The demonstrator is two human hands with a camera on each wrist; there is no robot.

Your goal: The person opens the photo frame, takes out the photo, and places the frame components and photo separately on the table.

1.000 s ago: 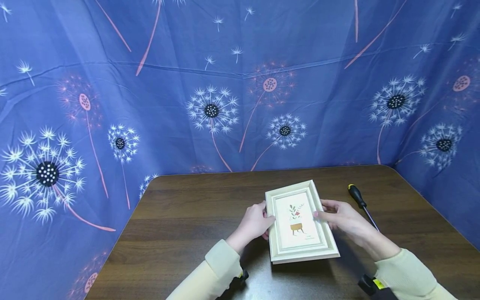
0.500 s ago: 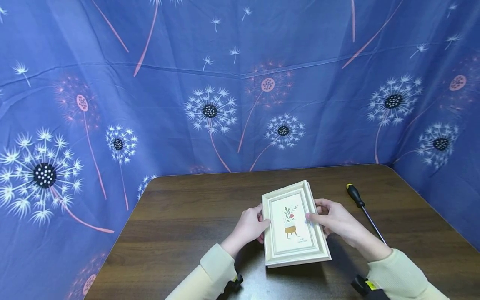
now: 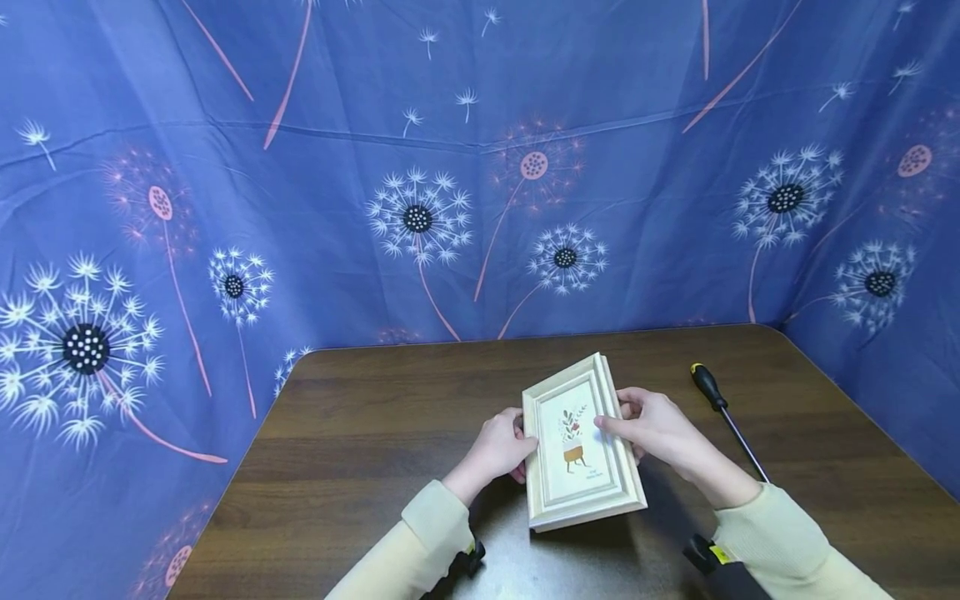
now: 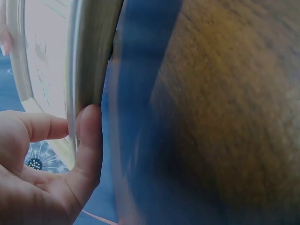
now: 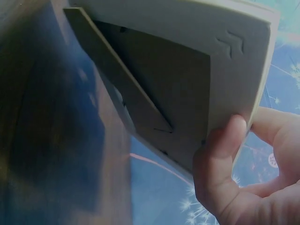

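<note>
Above the table, a cream picture frame is held tilted, its front with a print of a potted plant facing up toward the head camera. My left hand pinches its left edge, thumb on the front. The left wrist view shows the frame's side between thumb and finger of that hand. On the opposite edge, my right hand grips the frame, thumb over the front. In the right wrist view, the frame's back has a support leg standing out from it, beside my right hand's fingers.
A screwdriver with a black and yellow handle lies on the brown wooden table, right of the frame. Its tip end is near my right forearm. A blue dandelion-print cloth hangs behind and at the sides.
The picture frame has shifted a little left and turned, so its front looks narrower in the head view. My right hand has moved left with it; both hands keep their grip.
</note>
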